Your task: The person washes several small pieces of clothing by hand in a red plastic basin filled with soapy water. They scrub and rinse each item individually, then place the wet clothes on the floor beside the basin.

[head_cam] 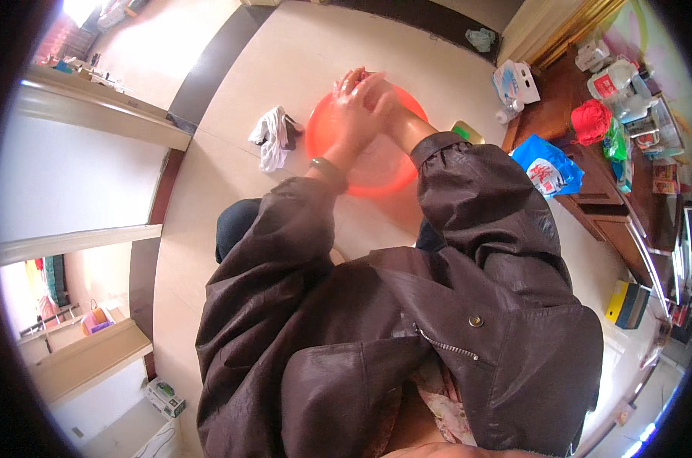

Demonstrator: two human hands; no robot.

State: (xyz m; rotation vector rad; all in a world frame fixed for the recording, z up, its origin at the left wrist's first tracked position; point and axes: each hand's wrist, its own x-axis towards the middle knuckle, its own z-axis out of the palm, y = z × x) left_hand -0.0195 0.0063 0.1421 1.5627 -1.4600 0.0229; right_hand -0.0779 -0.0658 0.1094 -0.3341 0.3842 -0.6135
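Over an orange plastic basin (321, 118) on the floor, my two hands are pressed together, wet and blurred by motion. My left hand (352, 109) reaches in from the left, a dark bracelet (326, 167) on its wrist. Against it lies my right hand (387, 102), its sleeve cuff pushed up the forearm. A small reddish, dark patch shows between the fingers; whether it is a held item is unclear. The basin holds cloudy-looking water (383, 163). On the tiles left of the basin lies a crumpled white and dark cloth (274, 137).
Right of the basin is a shallow gold-coloured container (469, 131) with something green. A wooden cabinet (557, 131) carries a red bundle (591, 122) and a large plastic bottle (612, 80). A blue bag (546, 166) sits by its edge, near a tissue pack (516, 82). Doorways open leftward.
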